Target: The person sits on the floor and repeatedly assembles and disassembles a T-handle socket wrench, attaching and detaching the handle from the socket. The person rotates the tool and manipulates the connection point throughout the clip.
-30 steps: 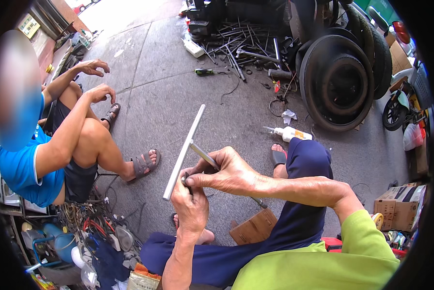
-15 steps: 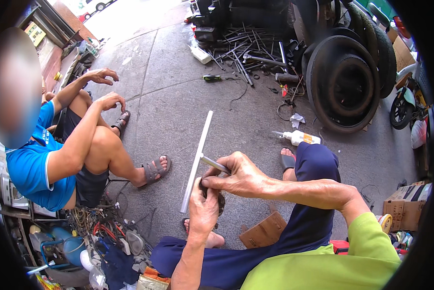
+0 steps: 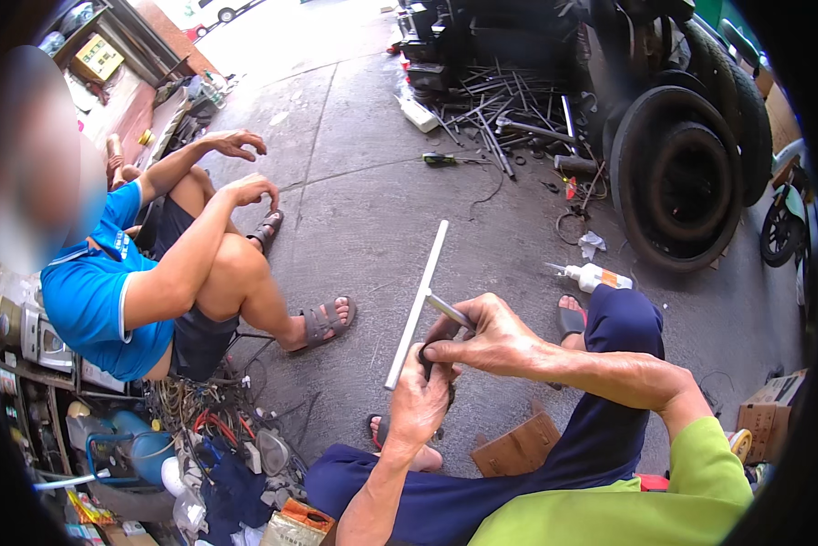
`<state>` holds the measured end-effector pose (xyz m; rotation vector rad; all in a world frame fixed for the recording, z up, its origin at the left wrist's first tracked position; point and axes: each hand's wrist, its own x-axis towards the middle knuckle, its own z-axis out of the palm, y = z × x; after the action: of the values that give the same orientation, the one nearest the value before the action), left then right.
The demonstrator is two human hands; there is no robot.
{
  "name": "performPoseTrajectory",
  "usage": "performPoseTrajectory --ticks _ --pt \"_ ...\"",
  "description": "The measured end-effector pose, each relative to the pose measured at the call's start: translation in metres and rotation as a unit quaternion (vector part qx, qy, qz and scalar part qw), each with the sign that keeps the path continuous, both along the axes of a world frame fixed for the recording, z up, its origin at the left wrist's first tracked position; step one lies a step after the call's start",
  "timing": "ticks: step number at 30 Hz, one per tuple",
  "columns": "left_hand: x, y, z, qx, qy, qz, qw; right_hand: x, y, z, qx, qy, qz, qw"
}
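A T-shaped metal bar (image 3: 417,305) is held slantwise above the grey floor (image 3: 372,246): a straight, pale silver crosspiece with a duller round stem. The right hand (image 3: 500,338) grips the stem, its thumb meeting the left hand (image 3: 418,405), which curls around a small dark piece (image 3: 426,362), its shape mostly hidden.

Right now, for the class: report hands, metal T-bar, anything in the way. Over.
Right hand gripping metal T-bar by its stem; left hand holding small dark piece. T-bar held slanted above floor. White bottle lying there, out of the way.
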<state>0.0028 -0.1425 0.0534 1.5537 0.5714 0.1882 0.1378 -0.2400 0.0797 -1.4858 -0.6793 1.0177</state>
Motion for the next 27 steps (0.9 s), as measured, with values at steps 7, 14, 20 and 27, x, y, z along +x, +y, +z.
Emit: performPoseTrajectory --ticks 7,14,20,27 --pt "0.003 0.002 -0.008 0.025 -0.051 0.014 0.998 -0.004 0.001 0.019 -0.089 -0.115 -0.009 0.989" --pt "-0.001 0.005 -0.014 0.015 -0.087 -0.010 0.996 -0.006 0.002 0.015 -0.033 -0.137 0.009 0.990" --pt "-0.002 0.005 -0.016 -0.037 -0.045 0.011 0.998 -0.006 0.004 0.010 -0.052 -0.106 -0.025 0.993" --pt "0.000 0.006 -0.009 -0.145 -0.043 -0.020 0.988 -0.008 0.004 0.006 0.031 -0.193 -0.016 0.981"
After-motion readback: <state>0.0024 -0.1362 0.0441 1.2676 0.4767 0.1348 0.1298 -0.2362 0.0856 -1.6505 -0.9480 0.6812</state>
